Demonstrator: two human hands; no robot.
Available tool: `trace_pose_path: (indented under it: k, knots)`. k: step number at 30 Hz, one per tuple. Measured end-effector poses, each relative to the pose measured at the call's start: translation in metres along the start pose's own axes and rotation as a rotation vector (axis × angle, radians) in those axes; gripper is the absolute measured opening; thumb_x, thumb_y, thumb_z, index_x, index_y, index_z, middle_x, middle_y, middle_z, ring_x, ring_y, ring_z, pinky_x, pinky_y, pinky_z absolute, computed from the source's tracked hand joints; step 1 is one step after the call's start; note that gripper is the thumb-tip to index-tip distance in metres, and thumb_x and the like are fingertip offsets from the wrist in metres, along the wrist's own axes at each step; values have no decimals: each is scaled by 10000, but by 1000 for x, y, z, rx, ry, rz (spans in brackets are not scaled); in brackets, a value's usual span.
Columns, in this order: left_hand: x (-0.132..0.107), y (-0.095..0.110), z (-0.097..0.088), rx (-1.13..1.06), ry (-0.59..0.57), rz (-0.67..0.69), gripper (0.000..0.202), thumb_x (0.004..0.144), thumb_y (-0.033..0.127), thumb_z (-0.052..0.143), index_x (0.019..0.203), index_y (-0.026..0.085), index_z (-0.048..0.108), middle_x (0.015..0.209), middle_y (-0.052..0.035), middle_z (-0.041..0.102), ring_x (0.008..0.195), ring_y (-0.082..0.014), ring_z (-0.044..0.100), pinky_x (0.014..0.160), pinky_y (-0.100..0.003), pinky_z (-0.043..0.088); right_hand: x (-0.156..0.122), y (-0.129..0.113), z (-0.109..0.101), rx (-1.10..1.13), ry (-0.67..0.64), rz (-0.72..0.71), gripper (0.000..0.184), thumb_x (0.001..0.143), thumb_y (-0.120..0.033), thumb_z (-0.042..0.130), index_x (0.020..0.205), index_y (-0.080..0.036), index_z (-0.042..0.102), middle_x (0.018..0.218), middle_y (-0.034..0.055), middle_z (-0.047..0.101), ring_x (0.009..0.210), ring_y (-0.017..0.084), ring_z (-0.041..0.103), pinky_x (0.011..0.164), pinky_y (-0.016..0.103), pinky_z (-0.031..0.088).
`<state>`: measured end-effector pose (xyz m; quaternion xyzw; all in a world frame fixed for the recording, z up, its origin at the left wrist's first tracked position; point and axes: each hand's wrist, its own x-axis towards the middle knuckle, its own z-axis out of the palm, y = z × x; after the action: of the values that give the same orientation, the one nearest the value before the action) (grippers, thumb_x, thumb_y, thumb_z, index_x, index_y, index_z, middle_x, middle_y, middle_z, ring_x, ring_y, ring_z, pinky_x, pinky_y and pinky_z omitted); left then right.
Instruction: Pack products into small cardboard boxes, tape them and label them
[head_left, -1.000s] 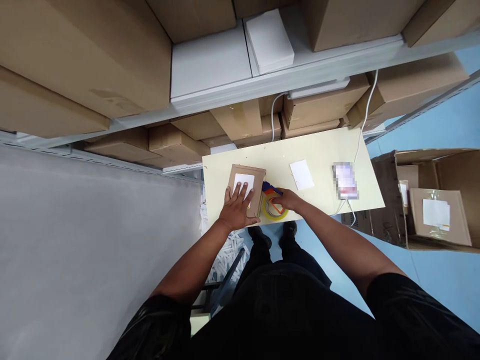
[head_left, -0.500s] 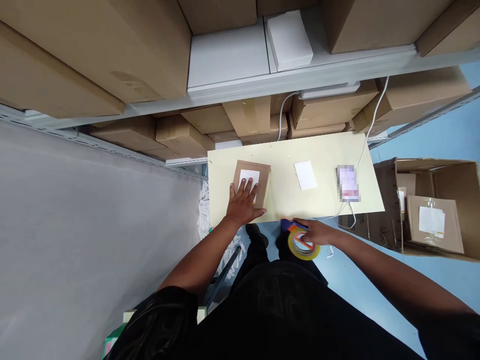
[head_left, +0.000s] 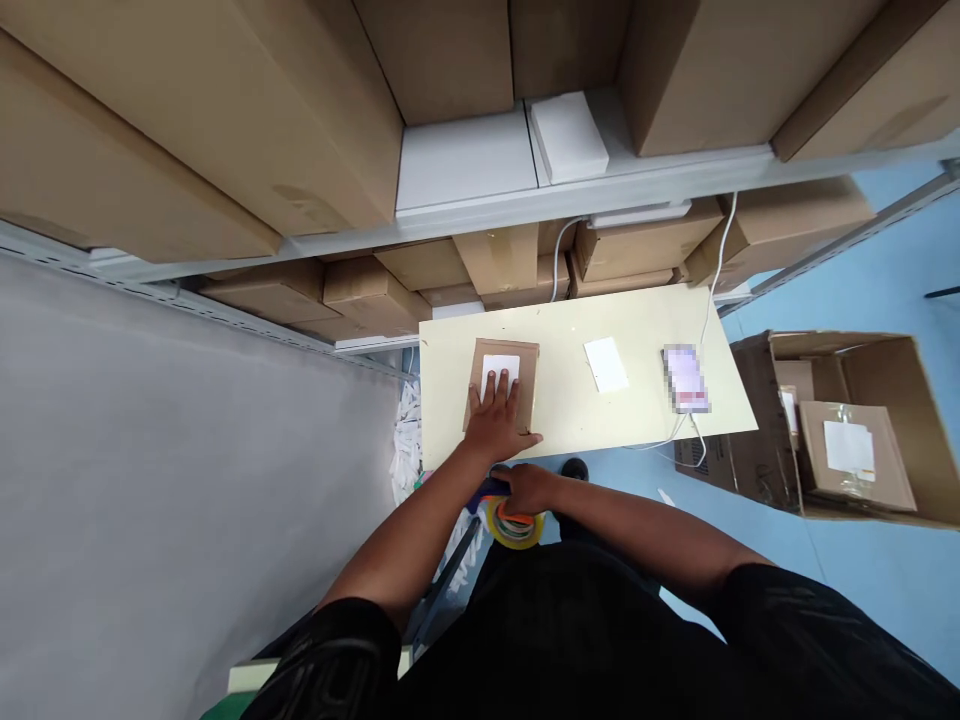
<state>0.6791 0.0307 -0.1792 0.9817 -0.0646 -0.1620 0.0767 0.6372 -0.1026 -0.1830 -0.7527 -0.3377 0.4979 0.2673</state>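
Observation:
My left hand (head_left: 495, 418) lies spread on a small cardboard box (head_left: 527, 380), fingers over the white label (head_left: 491, 365) on its top. The box rests on the left part of a pale yellow table (head_left: 559, 400). Just off the table's front edge, below my left wrist, my right hand (head_left: 529, 490) is wrapped round a tape dispenser (head_left: 490, 490). A roll of yellowish tape (head_left: 517, 535) with an orange hub sits on the dispenser. My left forearm hides part of the dispenser's front end.
On the table lie a white paper slip (head_left: 606, 364) and a blurred-out phone-like device (head_left: 685, 378) with a white cable. An open carton (head_left: 787, 470) with taped boxes inside stands right on the floor. Shelves (head_left: 480, 200) with cartons rise behind the table.
My right hand has carried the tape dispenser left, from the table's front middle to below my left wrist. My left hand stays on the box. The view has shifted slightly.

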Motion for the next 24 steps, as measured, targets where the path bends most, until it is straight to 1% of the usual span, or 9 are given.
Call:
trace_pose_path:
  k: [2, 6, 9, 12, 15, 16, 18, 20, 24]
  knots:
    - [3, 15, 3, 6, 4, -64, 1262, 752, 775, 631, 1644, 54, 104, 1708, -239, -39, 1552, -464, -165, 1201, -709, -87, -29, 26, -15, 74, 63, 87, 723, 703, -297, 705, 1418, -227, 622, 1278, 118, 728, 1129, 358, 689, 911, 393, 527]
    - [8, 35, 12, 56, 5, -154, 1165, 771, 512, 712, 1640, 31, 102, 1698, -268, -39, 1522, -497, -223, 1164, -764, -95, -97, 75, -32, 289, 211, 219, 793, 649, -223, 678, 1439, -234, 606, 1350, 67, 698, 1189, 321, 668, 979, 369, 509]
    - [6, 35, 13, 70, -14, -149, 1149, 762, 427, 716, 1642, 33, 93, 1699, -255, -73, 1523, -483, -235, 1174, -746, -106, -146, 103, -35, 392, 356, 362, 835, 658, -241, 651, 1487, -215, 554, 1338, 69, 702, 1170, 315, 682, 954, 369, 527]
    - [-3, 32, 11, 81, -29, -113, 1134, 771, 405, 699, 1645, 43, 74, 1700, -240, -80, 1531, -465, -223, 1185, -724, -114, -183, 118, -41, 454, 525, 469, 820, 732, -331, 613, 1533, -209, 489, 1155, 55, 770, 1007, 305, 736, 857, 391, 557]
    - [-14, 29, 12, 94, -45, -64, 1142, 762, 371, 705, 1651, 69, 53, 1702, -224, -82, 1542, -448, -198, 1203, -697, -112, -201, 114, -55, 495, 645, 510, 808, 792, -420, 575, 1559, -201, 441, 910, 33, 785, 818, 287, 744, 736, 385, 562]
    - [-18, 28, 13, 99, -46, -48, 1141, 763, 360, 707, 1654, 86, 48, 1705, -214, -77, 1548, -440, -184, 1209, -689, -107, -203, 111, -62, 502, 676, 497, 801, 802, -436, 568, 1557, -203, 439, 887, 31, 781, 800, 280, 744, 715, 375, 562]
    - [-24, 26, 16, 114, -35, -19, 1128, 770, 344, 713, 1659, 118, 55, 1710, -196, -58, 1560, -426, -148, 1223, -670, -87, -203, 101, -81, 489, 739, 443, 773, 812, -456, 560, 1535, -205, 453, 928, 45, 779, 819, 274, 751, 701, 360, 566]
    - [-30, 23, 20, 131, -26, 3, 1144, 758, 352, 750, 1659, 133, 81, 1712, -193, -42, 1570, -419, -108, 1236, -654, -57, -196, 88, -106, 460, 808, 381, 745, 814, -458, 558, 1502, -191, 461, 951, 69, 775, 845, 281, 760, 702, 357, 571]
    - [-42, 12, 27, 115, -15, 50, 1236, 701, 442, 842, 1655, 150, 114, 1712, -208, 1, 1583, -404, -26, 1245, -641, -10, -173, 50, -168, 431, 935, 281, 640, 807, -459, 575, 1381, -190, 485, 844, 80, 755, 829, 296, 762, 672, 357, 562]
